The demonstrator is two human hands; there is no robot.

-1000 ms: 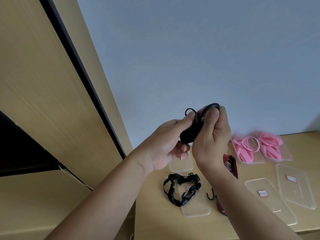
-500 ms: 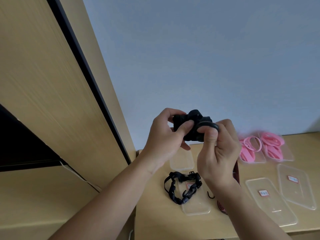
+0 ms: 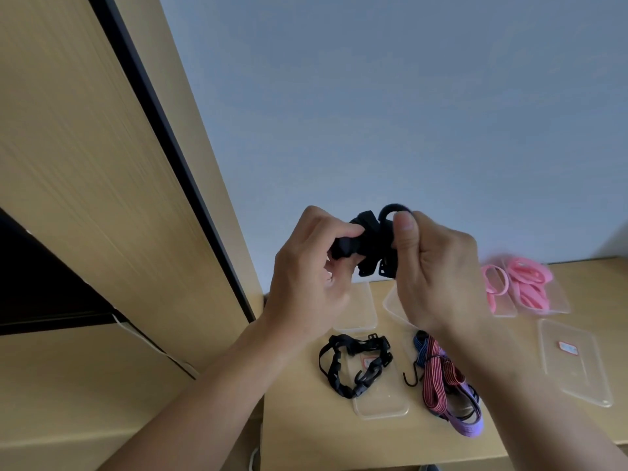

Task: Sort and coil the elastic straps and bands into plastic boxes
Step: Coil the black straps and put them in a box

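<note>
A: Hands?
B: Left hand (image 3: 311, 266) and right hand (image 3: 433, 270) both grip the bundled black strap (image 3: 368, 243) mid-air, its long axis running left-right between them.
A: Box?
B: Clear plastic box (image 3: 366, 314) lies below, nearer the left hand.

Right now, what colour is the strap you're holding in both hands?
The strap is black, seen best in the head view.

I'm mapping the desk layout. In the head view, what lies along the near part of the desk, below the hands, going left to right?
Black buckle strap → black hook → red-striped cords → clear plastic box with a red label.
</note>
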